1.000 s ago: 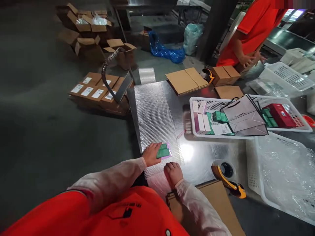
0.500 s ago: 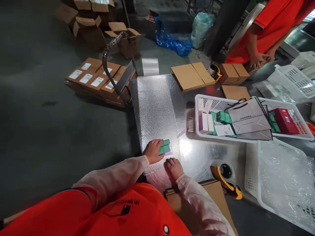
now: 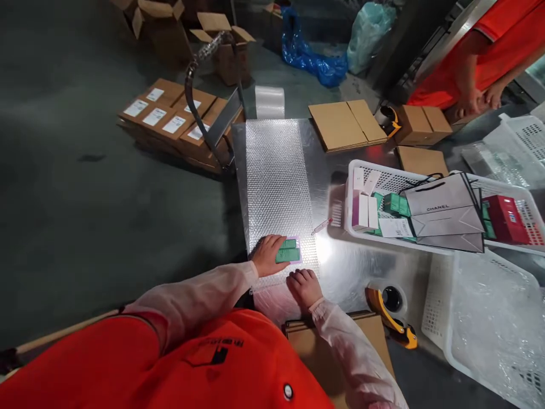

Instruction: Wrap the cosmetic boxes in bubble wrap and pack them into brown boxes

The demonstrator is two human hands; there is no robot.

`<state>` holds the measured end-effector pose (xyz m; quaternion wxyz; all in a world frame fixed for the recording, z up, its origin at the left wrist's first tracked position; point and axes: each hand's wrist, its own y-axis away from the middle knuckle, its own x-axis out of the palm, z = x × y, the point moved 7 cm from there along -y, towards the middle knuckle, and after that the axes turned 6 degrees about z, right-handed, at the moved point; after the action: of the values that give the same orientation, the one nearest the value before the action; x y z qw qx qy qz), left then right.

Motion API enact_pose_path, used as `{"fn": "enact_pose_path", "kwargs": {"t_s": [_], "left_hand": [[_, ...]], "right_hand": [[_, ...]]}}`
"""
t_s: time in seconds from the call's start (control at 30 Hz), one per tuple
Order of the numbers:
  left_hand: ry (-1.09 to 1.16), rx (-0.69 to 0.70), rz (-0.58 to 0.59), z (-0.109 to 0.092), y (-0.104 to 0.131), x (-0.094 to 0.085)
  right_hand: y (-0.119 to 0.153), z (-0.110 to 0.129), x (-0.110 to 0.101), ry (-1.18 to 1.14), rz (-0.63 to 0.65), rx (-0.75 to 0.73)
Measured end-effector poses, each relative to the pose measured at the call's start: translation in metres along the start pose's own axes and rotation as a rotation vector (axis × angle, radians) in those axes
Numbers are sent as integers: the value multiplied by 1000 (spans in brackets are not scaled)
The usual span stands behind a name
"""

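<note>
Left hand [image 3: 267, 255]: I'm pressing it on the green boxes [image 3: 288, 251], fingers spread flat along their left side.
Right hand [image 3: 304, 287]: I'm curling its fingers together, pinning the bubble wrap [image 3: 276, 176] edge.
Boxes: lying on the wrap on the worktop [image 3: 361, 267].

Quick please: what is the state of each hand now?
Left hand: open, resting on the green boxes.
Right hand: fingers curled on the bubble wrap, holding nothing visible.

Small boxes [image 3: 288, 250] lie on the bubble wrap [image 3: 276, 176] under my left hand [image 3: 266, 255]; my right hand [image 3: 304, 287] rests on the wrap's near edge. Basket [image 3: 517, 245] right; tape dispenser [image 3: 392, 309] near right; flat cartons [image 3: 347, 123] behind.
</note>
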<state>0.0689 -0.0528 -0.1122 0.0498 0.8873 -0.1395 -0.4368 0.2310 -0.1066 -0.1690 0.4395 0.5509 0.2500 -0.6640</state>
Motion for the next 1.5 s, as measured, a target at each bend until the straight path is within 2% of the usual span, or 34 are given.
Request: {"fn": "enact_pose_path", "kwargs": {"t_s": [0.23,0.37,0.5,0.6,0.7,0.9,1.07,1.23,1.4,1.5], "left_hand": [[42,31,-50,2,-1,1],[83,89,-76,5,-3,-2],[119,158,-75,7,-5,-5],[115,152,-68,10,-9,-8],[51,122,-38,11,-11,-8],[-246,1,79,4,-4,2],[-264,-10,161,4,-6,7],[-215,25,114,13,-19,-9],[-217,24,82,27,-54,-38],[-241,23,92,35,-72,-45]], "right_hand": [[5,3,-6,41,-10,41],[2,3,-15,107,-69,34],[-3,3,-24,155,-105,37],[-4,4,-25,156,-102,41],[-3,5,-21,148,-90,52],[1,5,-12,101,-62,102],[-2,7,-8,74,-50,104],[-3,6,-4,56,-34,134],[0,4,-3,34,-38,151],[1,4,-6,29,-45,148]]}}
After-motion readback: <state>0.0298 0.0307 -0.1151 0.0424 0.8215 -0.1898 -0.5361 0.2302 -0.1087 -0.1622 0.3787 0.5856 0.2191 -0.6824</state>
